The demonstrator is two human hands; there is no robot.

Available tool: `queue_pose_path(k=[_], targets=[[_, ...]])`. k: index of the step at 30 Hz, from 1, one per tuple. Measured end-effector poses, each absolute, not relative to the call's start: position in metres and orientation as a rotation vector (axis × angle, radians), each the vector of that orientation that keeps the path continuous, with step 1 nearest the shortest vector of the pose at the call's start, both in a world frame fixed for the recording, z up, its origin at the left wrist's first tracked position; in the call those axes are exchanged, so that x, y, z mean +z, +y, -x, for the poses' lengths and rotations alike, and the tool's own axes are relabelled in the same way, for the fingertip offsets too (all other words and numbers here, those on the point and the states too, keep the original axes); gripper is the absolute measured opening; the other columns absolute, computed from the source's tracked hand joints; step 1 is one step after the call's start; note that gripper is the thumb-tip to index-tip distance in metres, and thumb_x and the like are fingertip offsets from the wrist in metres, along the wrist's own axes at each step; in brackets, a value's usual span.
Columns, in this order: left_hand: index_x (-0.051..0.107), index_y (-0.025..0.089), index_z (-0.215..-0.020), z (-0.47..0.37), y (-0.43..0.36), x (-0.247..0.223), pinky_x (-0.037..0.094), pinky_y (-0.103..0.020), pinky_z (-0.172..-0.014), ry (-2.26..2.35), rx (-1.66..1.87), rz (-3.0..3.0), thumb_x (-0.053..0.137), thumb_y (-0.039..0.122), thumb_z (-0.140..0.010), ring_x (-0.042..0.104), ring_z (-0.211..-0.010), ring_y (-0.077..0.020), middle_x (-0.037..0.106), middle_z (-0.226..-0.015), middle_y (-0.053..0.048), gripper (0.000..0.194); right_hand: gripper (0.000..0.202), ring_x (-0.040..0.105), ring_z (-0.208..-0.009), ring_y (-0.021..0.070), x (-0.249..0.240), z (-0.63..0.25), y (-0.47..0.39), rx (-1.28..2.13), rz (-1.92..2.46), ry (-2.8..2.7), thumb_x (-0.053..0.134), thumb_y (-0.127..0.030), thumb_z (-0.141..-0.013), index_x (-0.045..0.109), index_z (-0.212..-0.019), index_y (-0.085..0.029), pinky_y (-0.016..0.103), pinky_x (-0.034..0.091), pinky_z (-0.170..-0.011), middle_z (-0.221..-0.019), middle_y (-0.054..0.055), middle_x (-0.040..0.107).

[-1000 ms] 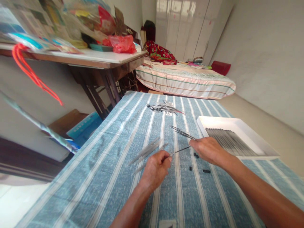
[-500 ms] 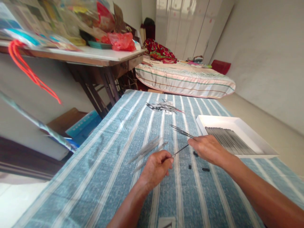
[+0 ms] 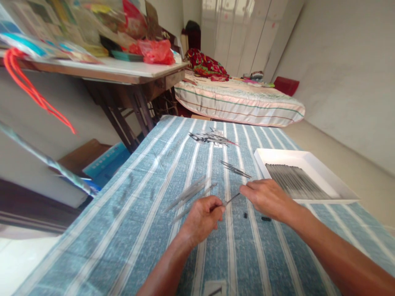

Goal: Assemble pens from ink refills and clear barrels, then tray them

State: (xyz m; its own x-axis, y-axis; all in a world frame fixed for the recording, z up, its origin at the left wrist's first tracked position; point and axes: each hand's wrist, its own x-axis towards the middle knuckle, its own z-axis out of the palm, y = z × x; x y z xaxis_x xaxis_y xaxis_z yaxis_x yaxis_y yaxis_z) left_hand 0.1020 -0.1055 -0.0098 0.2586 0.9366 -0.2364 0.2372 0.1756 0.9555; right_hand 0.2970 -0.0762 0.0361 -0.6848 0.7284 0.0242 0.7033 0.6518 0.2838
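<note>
A thin dark rod [image 3: 233, 198] runs between my two hands over the striped cloth. My left hand [image 3: 207, 213] pinches its lower left end. The fingers of my right hand [image 3: 259, 196] are closed on its upper right end. Several dark thin rods [image 3: 235, 169] lie on the cloth just beyond my right hand. Left of my left hand lie several grey, translucent slim pieces [image 3: 188, 193]. Small black pieces lie near my right hand, one [image 3: 245, 215] below it and more [image 3: 266, 219] to the right.
A white open box [image 3: 321, 162] with a row of dark rods [image 3: 296, 179] stands at the right. A pile of thin dark parts [image 3: 212, 138] lies at the far end of the striped cloth [image 3: 148, 246]. A side table [image 3: 123, 72] with bags stands at the left.
My right hand has moved slightly left and down along the rod, closer to my left hand. My left hand has barely moved.
</note>
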Motion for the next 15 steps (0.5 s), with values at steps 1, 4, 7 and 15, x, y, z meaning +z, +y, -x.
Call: queue_pose_path(k=[1, 4, 7, 15], targets=[[0.055, 0.018, -0.068, -0.102, -0.106, -0.009, 0.033, -0.020, -0.041, 1.214, 0.745, -1.321, 0.051, 0.023, -0.075, 0.045, -0.041, -0.0075, 0.054, -0.055, 0.004, 0.010, 0.013, 0.055, -0.058, 0.0145, 0.036, -0.295, -0.078, 0.421, -1.183, 2.811, 0.048, -0.009, -0.083, 0.057, -0.079, -0.018, 0.026, 0.029, -0.052, -0.065, 0.002, 0.060], [0.056, 0.018, -0.071, -0.103, -0.106, -0.008, 0.036, -0.020, -0.042, 1.144, 0.799, -1.303, 0.053, 0.023, -0.075, 0.046, -0.043, -0.0077, 0.055, -0.057, 0.004, 0.008, 0.014, 0.053, -0.056, 0.0144, 0.038, -0.288, -0.086, 0.431, -1.118, 2.961, 0.048, -0.010, -0.084, 0.057, -0.077, -0.018, 0.026, 0.029, -0.052, -0.061, 0.001, 0.058], [0.056, 0.017, -0.072, -0.102, -0.106, -0.008, 0.039, -0.021, -0.046, 1.086, 0.876, -1.277, 0.054, 0.024, -0.075, 0.048, -0.046, -0.0078, 0.055, -0.058, 0.005, 0.007, 0.017, 0.052, -0.056, 0.0134, 0.040, -0.289, -0.092, 0.377, -1.090, 3.141, 0.044, -0.012, -0.087, 0.060, -0.086, -0.018, 0.025, 0.031, -0.054, -0.061, 0.001, 0.059], [0.056, 0.017, -0.081, -0.100, -0.105, -0.009, 0.042, -0.021, -0.050, 1.024, 1.044, -1.209, 0.057, 0.025, -0.076, 0.051, -0.048, -0.0075, 0.060, -0.063, 0.003, 0.009, 0.021, 0.062, -0.071, 0.0148, 0.029, -0.326, -0.079, -0.056, -1.731, 2.908, 0.044, -0.023, -0.087, 0.065, -0.090, -0.021, 0.022, 0.039, -0.064, -0.078, 0.002, 0.069]])
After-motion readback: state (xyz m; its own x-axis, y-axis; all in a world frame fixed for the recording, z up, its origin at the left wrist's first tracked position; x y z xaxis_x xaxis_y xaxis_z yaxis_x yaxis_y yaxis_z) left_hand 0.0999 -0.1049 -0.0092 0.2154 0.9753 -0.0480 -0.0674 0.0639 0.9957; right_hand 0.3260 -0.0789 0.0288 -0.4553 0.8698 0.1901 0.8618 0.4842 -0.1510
